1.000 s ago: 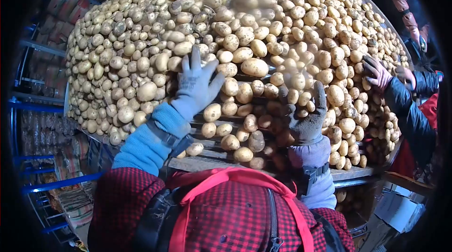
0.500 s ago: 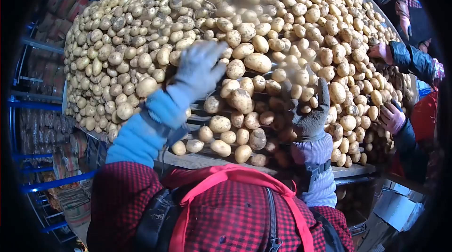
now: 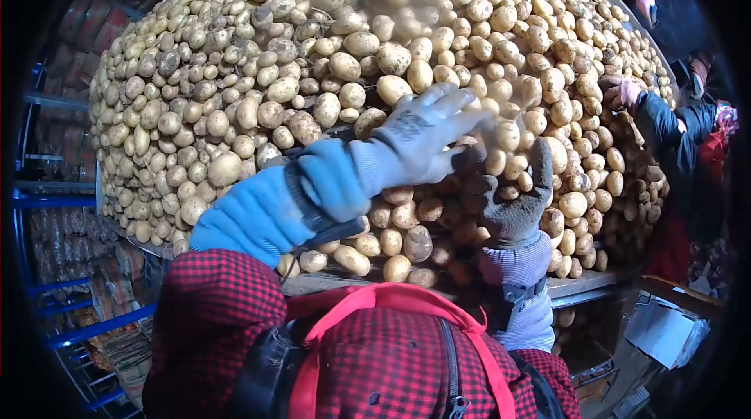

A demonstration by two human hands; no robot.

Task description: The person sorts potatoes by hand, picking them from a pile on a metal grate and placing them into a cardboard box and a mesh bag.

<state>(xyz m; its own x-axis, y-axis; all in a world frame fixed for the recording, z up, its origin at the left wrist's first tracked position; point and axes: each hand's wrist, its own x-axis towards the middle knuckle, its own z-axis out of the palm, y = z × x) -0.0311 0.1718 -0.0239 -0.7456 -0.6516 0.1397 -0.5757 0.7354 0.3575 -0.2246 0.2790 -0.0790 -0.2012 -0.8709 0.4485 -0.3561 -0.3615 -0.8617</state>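
Potato heap (image 3: 203, 94): A broad mound of loose potatoes spreads in front of you, mixed in size and piled highest well beyond your wrists.

Table edge (image 3: 583, 286): The pale near lip runs just ahead of your checked jacket (image 3: 211, 286), with potatoes lying close behind it.

Co-worker's sleeve (image 3: 661, 118): A dark arm reaches in from your right, the co-worker's hand (image 3: 623, 94) at the pile's far flank, well apart from yours.

Left gloved hand (image 3: 429, 133): You stretch it palm down across the middle of the heap, fingers extended and a little spread; whether the palm hides a potato, you cannot tell from here. Good work here seems to ask for flat fingers and a light, even sweep, since a hard shove could bruise skins.

Right gloved hand (image 3: 512, 204): You hold it wide, thumb and fingers curved apart, small potatoes showing in the gap and none visibly gripped. Kept low and cupped, it likely serves you best as a stop against rolling.

Front-row potatoes (image 3: 352, 260): Round to oval, yellow-tan and firm-looking, they lie loose between your forearms, near the lip; a gentle touch suits them.

Soil marks (image 3: 418, 244): Brown smudges dull some skins, one front potato noticeably darker than its neighbours.
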